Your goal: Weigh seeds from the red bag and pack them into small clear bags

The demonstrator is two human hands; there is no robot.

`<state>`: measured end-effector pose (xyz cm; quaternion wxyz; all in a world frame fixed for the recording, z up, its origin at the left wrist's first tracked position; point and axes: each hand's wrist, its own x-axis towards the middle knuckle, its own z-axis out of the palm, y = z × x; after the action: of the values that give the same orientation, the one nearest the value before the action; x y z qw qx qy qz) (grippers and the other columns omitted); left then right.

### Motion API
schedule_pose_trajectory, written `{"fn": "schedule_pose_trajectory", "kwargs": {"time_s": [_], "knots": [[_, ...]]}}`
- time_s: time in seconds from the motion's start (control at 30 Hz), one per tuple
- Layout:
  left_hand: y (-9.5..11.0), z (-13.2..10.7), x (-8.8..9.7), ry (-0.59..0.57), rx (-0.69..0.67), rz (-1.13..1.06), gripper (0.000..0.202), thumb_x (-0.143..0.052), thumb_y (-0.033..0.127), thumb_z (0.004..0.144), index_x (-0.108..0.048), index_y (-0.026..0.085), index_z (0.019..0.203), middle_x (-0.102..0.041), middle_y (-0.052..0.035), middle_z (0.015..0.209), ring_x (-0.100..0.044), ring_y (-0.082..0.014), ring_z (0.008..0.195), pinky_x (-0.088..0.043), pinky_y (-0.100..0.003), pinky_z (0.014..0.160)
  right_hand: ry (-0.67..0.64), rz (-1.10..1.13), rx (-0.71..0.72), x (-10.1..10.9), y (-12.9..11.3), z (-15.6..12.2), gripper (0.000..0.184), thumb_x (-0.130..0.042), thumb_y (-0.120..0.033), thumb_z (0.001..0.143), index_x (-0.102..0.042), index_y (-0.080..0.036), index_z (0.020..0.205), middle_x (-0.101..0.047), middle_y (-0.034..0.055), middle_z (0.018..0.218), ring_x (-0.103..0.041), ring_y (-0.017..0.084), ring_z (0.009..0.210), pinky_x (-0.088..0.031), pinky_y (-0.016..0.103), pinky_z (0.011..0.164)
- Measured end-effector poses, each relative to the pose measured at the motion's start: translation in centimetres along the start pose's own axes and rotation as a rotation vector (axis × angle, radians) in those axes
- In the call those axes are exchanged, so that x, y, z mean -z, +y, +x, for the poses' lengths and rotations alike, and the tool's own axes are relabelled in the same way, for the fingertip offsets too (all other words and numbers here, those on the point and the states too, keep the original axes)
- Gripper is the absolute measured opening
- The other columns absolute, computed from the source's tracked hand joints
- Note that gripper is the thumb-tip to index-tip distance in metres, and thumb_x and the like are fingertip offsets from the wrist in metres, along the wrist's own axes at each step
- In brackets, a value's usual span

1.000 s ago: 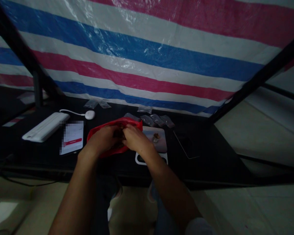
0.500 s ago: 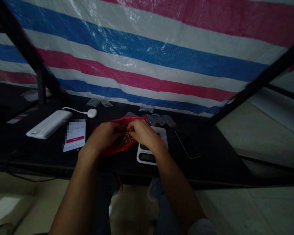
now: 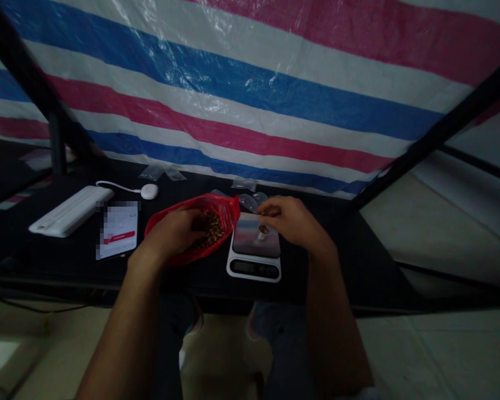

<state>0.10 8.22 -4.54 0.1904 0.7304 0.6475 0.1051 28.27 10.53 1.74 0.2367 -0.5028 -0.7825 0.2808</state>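
A red plastic bag (image 3: pixel 229 210) lies wide open on the dark table, holding many small brown pieces (image 3: pixel 214 229) like beans or kernels. My left hand (image 3: pixel 177 229) reaches into it from the left, its curled fingertips partly hidden among the pieces. To the right stands a white kitchen scale (image 3: pixel 254 270) with a shiny plate. On the plate sits a tiny pale cup-like object (image 3: pixel 262 232) with something brown in it. Over the plate's right edge, my right hand (image 3: pixel 292 219) is closed in a pinch; what its fingers hold is too dark to make out.
A phone (image 3: pixel 119 229) lies left of the bag, beside a white power bank (image 3: pixel 73 211) with a cable to a round white puck (image 3: pixel 149 191). Small clear plastic bags (image 3: pixel 244 184) lie along the back. A striped sheet (image 3: pixel 241 100) hangs behind, between slanting black bars (image 3: pixel 435 136).
My right hand has left the red bag and moved right, over the scale. More of the plate and the tiny cup now show. My left hand stays in the bag.
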Motion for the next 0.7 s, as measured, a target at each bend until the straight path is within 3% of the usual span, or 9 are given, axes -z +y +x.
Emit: {"fn": "schedule_pose_trajectory", "kwargs": {"time_s": [0.07,0.17,0.37,0.47,0.6,0.7], "knots": [[0.3,0.1,-0.2,-0.008,-0.025,-0.022,0.048,-0.070,0.026,0.083,-0.071,0.026,0.131,-0.075,-0.0057,0.132,-0.071,-0.0259,0.118,-0.053,-0.029,0.101,-0.011,-0.048,-0.013,0.0,0.3,-0.2,0.021,-0.073,-0.004,0.081,-0.079,-0.017,0.097,-0.081,0.0063,0.091,-0.075,0.018,0.084,-0.055,0.026,0.074],[0.9,0.2,-0.2,-0.030,-0.019,-0.008,0.035,-0.064,0.024,0.088,-0.077,0.029,0.120,-0.078,-0.0037,0.124,-0.074,-0.0248,0.111,-0.054,-0.029,0.098,-0.016,-0.093,-0.010,-0.3,0.7,-0.1,0.024,-0.075,-0.003,0.079,-0.079,-0.018,0.097,-0.081,0.0054,0.094,-0.075,0.017,0.086,-0.054,0.026,0.076],[0.8,0.7,-0.1,0.003,0.006,0.062,0.029,-0.057,0.024,0.092,-0.079,0.023,0.111,-0.079,-0.0074,0.120,-0.074,-0.0262,0.109,-0.054,-0.030,0.097,-0.014,-0.136,-0.013,-0.4,1.1,0.0,0.021,-0.080,-0.006,0.078,-0.079,-0.017,0.095,-0.081,0.0075,0.100,-0.075,0.018,0.091,-0.054,0.027,0.079],[0.3,0.7,-0.3,-0.029,0.004,0.016,0.033,-0.060,0.024,0.091,-0.077,0.023,0.119,-0.078,-0.0074,0.124,-0.073,-0.0254,0.112,-0.053,-0.031,0.100,-0.031,-0.141,-0.025,-0.3,1.0,0.0,0.016,-0.081,-0.011,0.079,-0.079,-0.017,0.093,-0.081,0.0078,0.098,-0.076,0.019,0.091,-0.054,0.027,0.079],[-0.6,0.5,-0.7,-0.034,-0.001,0.066,0.057,-0.071,0.028,0.085,-0.065,0.019,0.141,-0.066,-0.0141,0.144,-0.062,-0.0329,0.130,-0.046,-0.041,0.113,-0.073,-0.152,-0.015,0.2,0.8,-0.3,0.005,-0.077,-0.015,0.085,-0.081,-0.017,0.088,-0.081,0.0070,0.091,-0.075,0.019,0.085,-0.052,0.027,0.075],[-1.1,0.2,-0.7,-0.034,0.006,0.112,0.062,-0.074,0.030,0.082,-0.064,0.017,0.142,-0.063,-0.0174,0.147,-0.060,-0.0373,0.132,-0.046,-0.045,0.113,-0.053,-0.159,0.053,0.6,0.0,-0.6,0.018,-0.065,-0.016,0.094,-0.081,-0.017,0.086,-0.079,0.0062,0.084,-0.073,0.018,0.080,-0.051,0.028,0.075]]}}
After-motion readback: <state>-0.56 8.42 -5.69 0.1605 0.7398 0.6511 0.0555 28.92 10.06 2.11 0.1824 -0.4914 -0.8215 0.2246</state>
